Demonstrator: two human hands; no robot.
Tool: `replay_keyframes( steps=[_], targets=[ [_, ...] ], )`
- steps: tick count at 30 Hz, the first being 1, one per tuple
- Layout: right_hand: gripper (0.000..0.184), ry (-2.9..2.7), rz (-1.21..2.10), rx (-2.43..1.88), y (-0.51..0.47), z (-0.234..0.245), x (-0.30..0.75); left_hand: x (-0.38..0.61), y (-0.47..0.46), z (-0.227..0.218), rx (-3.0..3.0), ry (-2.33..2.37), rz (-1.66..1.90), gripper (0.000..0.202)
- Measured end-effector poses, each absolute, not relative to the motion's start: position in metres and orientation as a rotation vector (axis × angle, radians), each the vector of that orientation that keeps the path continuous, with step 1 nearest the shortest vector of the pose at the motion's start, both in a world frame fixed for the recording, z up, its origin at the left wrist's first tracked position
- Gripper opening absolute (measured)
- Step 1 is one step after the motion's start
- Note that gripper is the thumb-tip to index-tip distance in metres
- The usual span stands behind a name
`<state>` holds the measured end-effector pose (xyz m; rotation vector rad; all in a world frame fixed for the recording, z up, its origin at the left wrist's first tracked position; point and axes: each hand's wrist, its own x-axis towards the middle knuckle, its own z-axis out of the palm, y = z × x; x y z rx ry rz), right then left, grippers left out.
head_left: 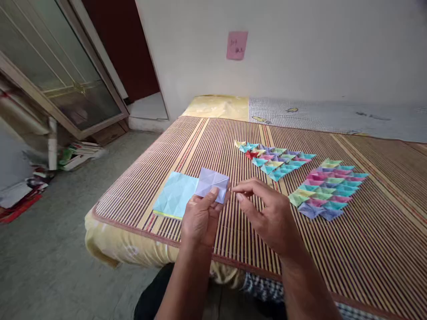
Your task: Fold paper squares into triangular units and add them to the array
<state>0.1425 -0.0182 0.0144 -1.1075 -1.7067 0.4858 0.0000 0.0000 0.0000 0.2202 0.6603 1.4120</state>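
Observation:
My left hand [202,215] grips a creased purple sheet of origami paper [211,181], its thumb pressed on the lower part of the sheet. Fold lines cross near the paper's middle. Just right of the sheet is my right hand [267,209], its thumb and forefinger curled toward each other with a small gap at the tips; nothing shows between them. Behind and left of the held sheet lies a stack of light blue creased paper [176,194], with a yellow-green edge showing at the bottom.
Folded colourful paper pieces lie in rows in two groups, one farther back [278,163] and one at the right [328,190]. They rest on a striped bamboo mat [133,195] over a bed. A pink note [237,45] is on the wall. Books [82,155] lie on the floor at left.

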Motion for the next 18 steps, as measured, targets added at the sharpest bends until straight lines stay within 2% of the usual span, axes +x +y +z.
replay_keyframes(
  steps=[8, 18],
  targets=[
    [0.030, -1.619, 0.980, -1.216, -0.014, -0.006, 0.126, -0.004, 0.002, -0.011, 0.321, 0.688, 1.458, 0.028],
    [0.026, -1.553, 1.018, -1.168, -0.015, -0.010, 0.107, -0.003, 0.001, -0.016, 0.392, 0.833, 1.560, 0.033]
  ],
)
